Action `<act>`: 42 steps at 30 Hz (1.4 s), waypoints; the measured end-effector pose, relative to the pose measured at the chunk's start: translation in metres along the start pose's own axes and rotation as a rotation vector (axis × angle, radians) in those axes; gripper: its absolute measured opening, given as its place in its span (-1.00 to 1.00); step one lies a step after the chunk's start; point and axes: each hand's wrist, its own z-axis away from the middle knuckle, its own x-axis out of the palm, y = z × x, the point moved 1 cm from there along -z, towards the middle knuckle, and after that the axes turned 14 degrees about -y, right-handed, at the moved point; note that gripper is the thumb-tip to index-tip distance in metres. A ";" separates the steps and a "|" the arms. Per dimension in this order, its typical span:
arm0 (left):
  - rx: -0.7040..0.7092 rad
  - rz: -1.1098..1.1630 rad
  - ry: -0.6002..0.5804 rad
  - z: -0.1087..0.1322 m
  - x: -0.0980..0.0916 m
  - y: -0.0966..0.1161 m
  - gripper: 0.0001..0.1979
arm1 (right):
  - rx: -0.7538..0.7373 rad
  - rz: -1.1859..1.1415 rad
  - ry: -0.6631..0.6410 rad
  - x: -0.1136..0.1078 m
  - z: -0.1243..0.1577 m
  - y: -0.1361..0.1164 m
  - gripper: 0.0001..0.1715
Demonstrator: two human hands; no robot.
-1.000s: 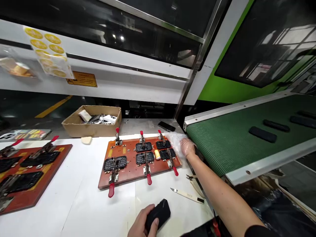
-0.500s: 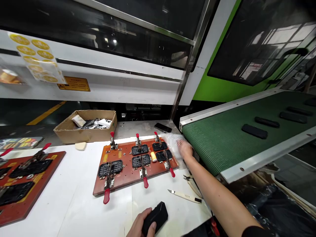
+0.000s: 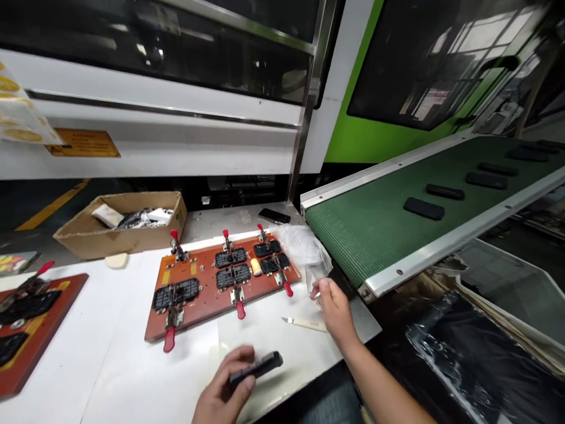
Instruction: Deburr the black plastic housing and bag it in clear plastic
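The right hand (image 3: 333, 307) is pinching a clear plastic bag (image 3: 316, 274) between thumb and fingertips, lifting it just above the white counter (image 3: 110, 365) beside the near end of the green conveyor belt (image 3: 375, 227). The left hand (image 3: 223, 391) is curling its fingers around a flat black plastic part (image 3: 258, 366) — gripping it low at the counter's front edge, the part lying roughly level. A small knife with a pale handle (image 3: 304, 323) is lying on the counter between the two hands, just beside the right one. Behind it an orange-brown fixture board (image 3: 207, 297) is carrying black parts under red-handled toggle clamps (image 3: 169, 340). More clear bags (image 3: 298, 241) are piling at the board's far right corner. Black parts (image 3: 424, 208) are riding on the belt — well apart from the hands. A cardboard box (image 3: 95, 238) is sitting at the back left.
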 end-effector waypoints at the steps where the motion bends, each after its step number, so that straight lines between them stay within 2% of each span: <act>1: 0.021 0.071 -0.071 0.002 0.002 0.006 -0.64 | 0.024 -0.117 -0.080 0.007 0.022 -0.002 -0.35; 3: 0.037 0.178 -0.247 0.004 0.007 0.014 -0.72 | 0.094 -0.402 -0.304 0.020 0.057 -0.007 -0.38; 5: 0.005 0.221 -0.409 0.006 0.010 0.017 -0.76 | 0.169 -0.629 -0.532 0.030 0.079 -0.012 -0.38; 7: -0.065 0.240 -0.461 0.009 0.013 0.015 -0.75 | 0.201 -0.719 -0.659 0.034 0.089 -0.016 -0.38; 9: -0.128 0.269 -0.406 0.013 0.016 0.011 -0.71 | 0.209 -0.760 -0.667 0.033 0.091 -0.015 -0.40; 11: -0.158 0.301 -0.290 0.019 0.017 0.009 -0.69 | 0.223 -0.806 -0.645 0.028 0.090 -0.011 -0.40; 15: -0.160 0.320 -0.114 0.028 0.019 0.014 -0.67 | 0.190 -0.846 -0.757 0.022 0.090 -0.003 -0.29; 18: -0.166 0.276 -0.063 0.031 0.019 0.020 -0.65 | 0.220 -0.768 -0.660 0.024 0.093 0.000 -0.41; 21: -0.178 0.227 -0.027 0.032 0.018 0.022 -0.63 | 0.256 -0.783 -0.549 0.029 0.095 0.001 -0.42; 28: -0.228 0.215 0.010 0.033 0.019 0.024 -0.62 | 0.287 -0.754 -0.499 0.027 0.092 0.005 -0.45; 34: -0.240 0.262 0.086 0.033 0.014 0.019 -0.55 | 0.203 -0.663 -0.462 0.024 0.090 0.002 -0.57; 38: -0.243 0.302 0.096 0.036 0.006 0.014 -0.58 | 0.199 -0.616 -0.487 0.025 0.090 -0.003 -0.54; 42: -0.234 0.304 0.102 0.040 0.007 0.014 -0.60 | 0.209 -0.629 -0.515 0.029 0.092 -0.004 -0.49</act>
